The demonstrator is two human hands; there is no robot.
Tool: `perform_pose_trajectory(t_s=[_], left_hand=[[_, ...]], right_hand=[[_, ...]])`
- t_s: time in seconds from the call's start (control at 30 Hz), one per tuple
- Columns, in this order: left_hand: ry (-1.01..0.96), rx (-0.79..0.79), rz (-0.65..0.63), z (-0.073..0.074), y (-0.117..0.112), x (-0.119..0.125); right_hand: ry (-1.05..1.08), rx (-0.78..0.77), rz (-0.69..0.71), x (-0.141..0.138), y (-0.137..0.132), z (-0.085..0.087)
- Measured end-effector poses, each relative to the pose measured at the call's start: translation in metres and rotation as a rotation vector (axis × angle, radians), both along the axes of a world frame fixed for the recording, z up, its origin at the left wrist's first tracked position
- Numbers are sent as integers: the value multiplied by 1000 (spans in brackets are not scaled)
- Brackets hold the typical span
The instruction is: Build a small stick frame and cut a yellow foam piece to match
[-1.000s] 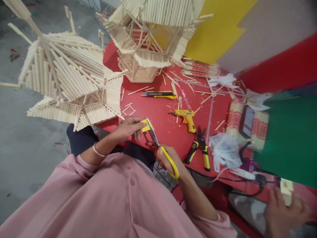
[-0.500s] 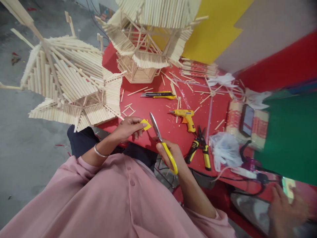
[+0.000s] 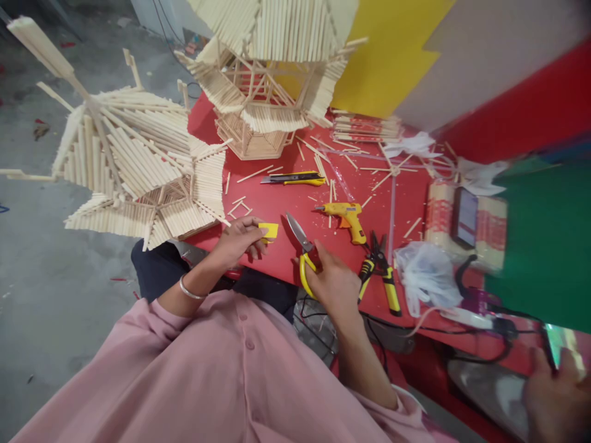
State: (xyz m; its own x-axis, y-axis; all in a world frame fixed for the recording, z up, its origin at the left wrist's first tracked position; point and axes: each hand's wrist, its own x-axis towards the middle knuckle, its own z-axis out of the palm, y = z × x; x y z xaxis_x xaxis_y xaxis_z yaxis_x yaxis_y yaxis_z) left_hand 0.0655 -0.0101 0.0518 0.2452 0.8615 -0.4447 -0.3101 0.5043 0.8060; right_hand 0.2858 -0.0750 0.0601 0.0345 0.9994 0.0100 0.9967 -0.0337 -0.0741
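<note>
Between the thumb and fingers of my left hand [image 3: 242, 240] is a small yellow piece of paper [image 3: 269, 231], held above the near edge of the red table. My right hand [image 3: 335, 280] grips a pair of scissors [image 3: 302, 240] by the yellow handles. The blades look closed and point up and left, a short way right of the paper without touching it. Beyond both hands lie a utility knife [image 3: 295, 178] and a yellow glue gun [image 3: 345, 218]. Cutting pliers [image 3: 379, 271] with black and yellow grips rest right of my right hand.
Two stick-built pagoda models, one at left [image 3: 133, 154] and one at the back [image 3: 272, 92], rise high beside the work area. Loose sticks [image 3: 255, 173] litter the red table [image 3: 286, 206]. A plastic bag [image 3: 427, 274] and wrapped stick bundles [image 3: 490, 231] lie right. Another person's hand [image 3: 556, 394] touches a lit phone.
The yellow paper has turned in my left hand to lie more level. My right hand has rotated, bringing the scissors' handles left and under the palm. The view has shifted slightly.
</note>
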Motion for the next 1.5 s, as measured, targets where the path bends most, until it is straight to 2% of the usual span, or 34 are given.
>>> perform_pose_trajectory(t_s=[0.13, 0.23, 0.33, 0.47, 0.57, 0.67, 0.77, 0.83, 0.93, 1.03, 1.13, 1.3, 1.37, 1.43, 1.5], left_hand=[[50, 49, 30, -6, -3, 1], [74, 92, 33, -5, -5, 3], [73, 121, -28, -1, -10, 7], [-6, 114, -162, 0, -18, 7], [-96, 62, -184, -5, -20, 2], [-30, 96, -83, -10, -18, -3], [79, 201, 25, -12, -16, -3], [113, 266, 4, -14, -17, -1], [274, 361, -155, -19, -16, 1], [485, 436, -166, -20, -8, 4], [497, 504, -89, -9, 5, 12], [348, 520, 225, 24, 24, 42], [248, 549, 263, 32, 32, 60], [157, 556, 273, 37, 42, 79], [96, 537, 269, 42, 52, 98]], right_hand=[[-45, 29, 70, 2, -1, 6], [36, 153, 84, -4, 0, 17], [349, 246, 132, -22, 8, 24], [786, 180, 238, -52, 28, 22], [957, 158, 221, -62, 40, 17], [920, 231, 85, -57, 44, 15], [749, 228, 14, -50, 41, 13], [606, 117, 91, -49, 37, 11], [478, -65, 241, -52, 32, 7], [509, -68, 270, -49, 34, 8], [626, -9, 225, -33, 39, 18], [859, -19, 204, 0, 47, 53], [934, -61, 270, 12, 54, 70], [958, -141, 415, 29, 66, 87], [846, -125, 508, 55, 85, 100]])
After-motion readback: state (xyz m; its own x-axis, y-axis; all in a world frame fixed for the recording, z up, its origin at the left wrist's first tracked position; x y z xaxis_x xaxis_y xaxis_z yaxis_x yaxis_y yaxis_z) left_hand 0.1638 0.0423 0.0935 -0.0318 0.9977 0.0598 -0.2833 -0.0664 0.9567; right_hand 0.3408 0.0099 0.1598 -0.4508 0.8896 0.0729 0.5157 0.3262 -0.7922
